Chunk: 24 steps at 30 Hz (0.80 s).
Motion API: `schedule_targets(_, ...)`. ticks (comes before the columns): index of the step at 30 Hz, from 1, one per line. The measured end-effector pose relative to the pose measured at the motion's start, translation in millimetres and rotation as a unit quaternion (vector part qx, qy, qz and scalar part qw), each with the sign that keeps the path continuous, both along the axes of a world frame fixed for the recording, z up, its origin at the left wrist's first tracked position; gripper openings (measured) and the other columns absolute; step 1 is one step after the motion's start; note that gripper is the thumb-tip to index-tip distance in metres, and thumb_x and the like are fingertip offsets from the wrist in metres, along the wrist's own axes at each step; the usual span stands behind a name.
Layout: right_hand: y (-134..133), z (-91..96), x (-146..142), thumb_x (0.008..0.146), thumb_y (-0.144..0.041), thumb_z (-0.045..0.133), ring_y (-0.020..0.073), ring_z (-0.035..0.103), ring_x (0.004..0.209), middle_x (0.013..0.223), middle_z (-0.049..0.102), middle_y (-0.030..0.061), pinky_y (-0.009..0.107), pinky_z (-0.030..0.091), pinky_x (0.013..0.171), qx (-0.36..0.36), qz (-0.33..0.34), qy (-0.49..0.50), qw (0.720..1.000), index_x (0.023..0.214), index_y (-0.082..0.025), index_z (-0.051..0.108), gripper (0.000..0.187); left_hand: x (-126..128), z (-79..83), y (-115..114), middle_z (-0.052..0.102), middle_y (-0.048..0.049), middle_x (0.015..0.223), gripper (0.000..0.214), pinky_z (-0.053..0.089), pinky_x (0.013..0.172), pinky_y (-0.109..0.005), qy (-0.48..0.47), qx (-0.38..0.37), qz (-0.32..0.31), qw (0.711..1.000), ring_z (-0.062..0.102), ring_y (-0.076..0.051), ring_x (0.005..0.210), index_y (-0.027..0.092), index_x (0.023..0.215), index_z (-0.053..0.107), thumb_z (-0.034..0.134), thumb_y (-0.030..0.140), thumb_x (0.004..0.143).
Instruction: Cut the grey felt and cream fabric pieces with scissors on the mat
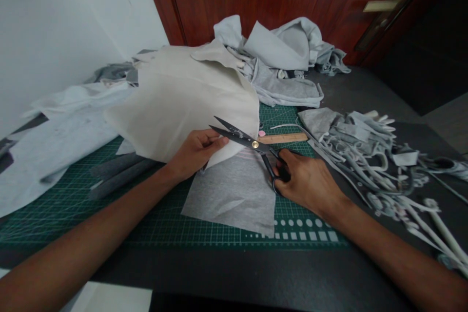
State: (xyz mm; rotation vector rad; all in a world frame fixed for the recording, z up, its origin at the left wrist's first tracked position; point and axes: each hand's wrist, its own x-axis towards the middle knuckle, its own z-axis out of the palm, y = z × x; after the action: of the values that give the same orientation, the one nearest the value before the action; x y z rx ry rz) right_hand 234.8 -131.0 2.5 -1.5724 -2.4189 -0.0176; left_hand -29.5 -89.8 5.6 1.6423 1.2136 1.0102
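The right hand (309, 180) is closed around the handles of one pair of black tailor's scissors (252, 144), their blades narrowly parted across the edge of a cream fabric sheet (183, 107). The left hand (195, 152) holds that sheet up, above a green cutting mat (146, 219) on the desk (256, 273). One grey fabric piece (230, 195) and one wooden ruler (283, 139) lie on the mat.

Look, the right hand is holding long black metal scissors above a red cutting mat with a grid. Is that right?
No, one thing is wrong: the grid cutting mat is green, not red, as the head view shows. The right hand is holding the long black metal scissors above it, just as you said.
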Motion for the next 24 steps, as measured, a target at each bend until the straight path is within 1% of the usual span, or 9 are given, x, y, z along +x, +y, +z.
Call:
schedule_targets(4,1.8,-1.8,2.6,0.077,-0.024,0.060,0.0169,0.062,0.060,0.078,0.070,0.0022,0.029,0.029,0.055,0.020,0.011,0.009,1.000,0.086,-0.020,0.057,0.010,-1.0,-2.1,0.4,0.064,0.0007,0.063,0.019,0.029,0.041,-0.018,-0.006,0.002,0.002,1.000,0.047,-0.008,0.050,0.015,0.086,0.074,0.066,0.032,0.084)
schedule_targets(8,5.9,-3.7,7.1,0.080,-0.026,0.058,0.0162,0.061,0.059,0.078,0.070,0.0018,0.029,0.029,0.055,0.038,0.019,0.012,0.999,0.086,-0.019,0.058,0.009,-1.7,-3.6,1.2,0.065,0.0003,0.065,0.022,0.034,0.045,-0.018,-0.015,0.001,0.005,1.000,0.050,-0.009,0.054,0.014,0.086,0.072,0.068,0.034,0.083)
schedule_targets(10,9.2,-4.8,9.8,0.080,-0.026,0.057,0.0164,0.061,0.059,0.078,0.070,0.0020,0.029,0.029,0.055,0.037,0.017,0.011,0.999,0.087,-0.019,0.058,0.010,-1.2,-3.6,1.0,0.065,0.0004,0.067,0.022,0.034,0.045,-0.017,-0.029,0.001,0.002,1.000,0.050,-0.008,0.054,0.014,0.084,0.072,0.068,0.035,0.083)
schedule_targets(13,14.8,-6.0,13.7,0.078,-0.026,0.058,0.0182,0.063,0.062,0.078,0.070,0.0035,0.028,0.031,0.056,0.023,-0.005,0.009,1.000,0.090,-0.019,0.059,0.014,-0.6,-3.6,0.5,0.065,0.0007,0.066,0.024,0.033,0.044,-0.017,-0.063,-0.021,-0.006,0.998,0.050,-0.008,0.053,0.015,0.085,0.071,0.067,0.038,0.085)
schedule_targets(16,19.8,-6.8,16.4,0.077,-0.028,0.059,0.0210,0.065,0.063,0.074,0.070,0.0046,0.029,0.033,0.057,0.009,-0.043,-0.001,0.999,0.090,-0.019,0.060,0.016,-0.5,-3.6,0.4,0.069,-0.0012,0.072,0.027,0.038,0.048,-0.017,-0.101,-0.044,-0.009,0.994,0.057,-0.010,0.058,0.015,0.092,0.072,0.067,0.041,0.086)
schedule_targets(18,21.9,-7.5,17.5,0.077,-0.029,0.058,0.0219,0.065,0.063,0.072,0.069,0.0047,0.029,0.033,0.057,0.005,-0.063,-0.004,0.998,0.091,-0.019,0.060,0.017,-0.3,-3.5,0.4,0.070,-0.0026,0.075,0.029,0.040,0.049,-0.017,-0.112,-0.051,-0.006,0.992,0.059,-0.011,0.061,0.015,0.092,0.072,0.068,0.044,0.085)
schedule_targets(20,22.8,-8.5,17.9,0.078,-0.029,0.058,0.0221,0.065,0.062,0.072,0.070,0.0048,0.029,0.033,0.057,0.007,-0.070,-0.002,0.998,0.092,-0.019,0.060,0.018,0.1,-3.5,0.3,0.069,-0.0024,0.073,0.030,0.038,0.046,-0.017,-0.115,-0.053,0.000,0.992,0.057,-0.010,0.058,0.015,0.088,0.071,0.069,0.045,0.084)
schedule_targets(24,22.6,-10.5,17.7,0.079,-0.030,0.058,0.0223,0.065,0.063,0.073,0.070,0.0050,0.029,0.034,0.057,0.016,-0.064,-0.005,0.998,0.093,-0.019,0.061,0.018,1.1,-3.9,-0.4,0.061,0.0017,0.061,0.029,0.031,0.040,-0.017,-0.131,-0.047,0.004,0.990,0.049,-0.008,0.049,0.016,0.079,0.067,0.072,0.044,0.082)
